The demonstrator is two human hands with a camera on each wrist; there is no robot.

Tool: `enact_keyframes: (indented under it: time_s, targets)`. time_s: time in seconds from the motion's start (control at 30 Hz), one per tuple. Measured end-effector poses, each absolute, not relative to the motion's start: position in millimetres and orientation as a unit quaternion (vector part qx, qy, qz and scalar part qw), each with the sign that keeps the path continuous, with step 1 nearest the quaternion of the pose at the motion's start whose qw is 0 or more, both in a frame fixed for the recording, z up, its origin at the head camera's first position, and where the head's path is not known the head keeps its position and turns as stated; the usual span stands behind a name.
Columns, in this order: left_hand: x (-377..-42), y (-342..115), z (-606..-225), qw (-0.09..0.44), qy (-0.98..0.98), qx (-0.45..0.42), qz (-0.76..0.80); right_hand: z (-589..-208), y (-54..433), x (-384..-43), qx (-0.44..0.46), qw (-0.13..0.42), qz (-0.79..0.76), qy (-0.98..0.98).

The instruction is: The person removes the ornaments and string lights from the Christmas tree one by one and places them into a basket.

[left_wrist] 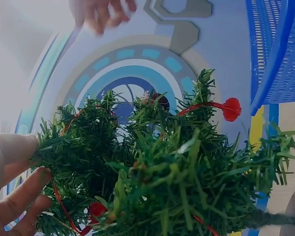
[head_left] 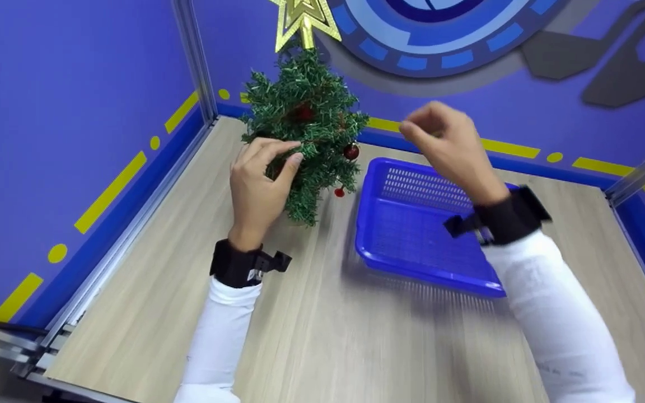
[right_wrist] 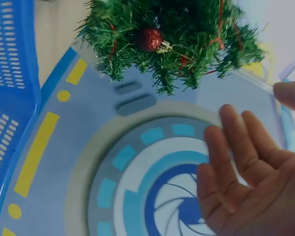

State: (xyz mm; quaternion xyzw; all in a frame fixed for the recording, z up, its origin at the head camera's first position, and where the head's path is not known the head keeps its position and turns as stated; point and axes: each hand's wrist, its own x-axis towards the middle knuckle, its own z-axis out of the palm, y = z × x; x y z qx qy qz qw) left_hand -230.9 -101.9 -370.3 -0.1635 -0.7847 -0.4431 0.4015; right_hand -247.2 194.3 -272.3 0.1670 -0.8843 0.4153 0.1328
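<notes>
One tree point(head_left: 318, 120) touches the left hand point(head_left: 258, 187), right hand point(head_left: 459, 154) apart.

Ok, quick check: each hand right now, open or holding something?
Left hand: holding, pinching a green tree branch.
Right hand: open, holding nothing.

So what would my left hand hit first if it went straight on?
Most likely the artificial Christmas tree: your left hand has its fingers at the branches, though exact depth is unclear.
</notes>
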Motion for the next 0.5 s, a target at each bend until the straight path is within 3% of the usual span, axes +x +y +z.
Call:
enact_keyframes:
  time_s: [0.27,0.5]
  targets:
    - [-231,-104,-365,0.406,-0.790,-0.162,-0.430,-237,156,-301,0.185,0.120,0.477,-0.851]
    - [-225,-106,-370,0.414,-0.797,-0.156,-0.412,-237,126,-318,0.208,0.114,0.554,-0.798]
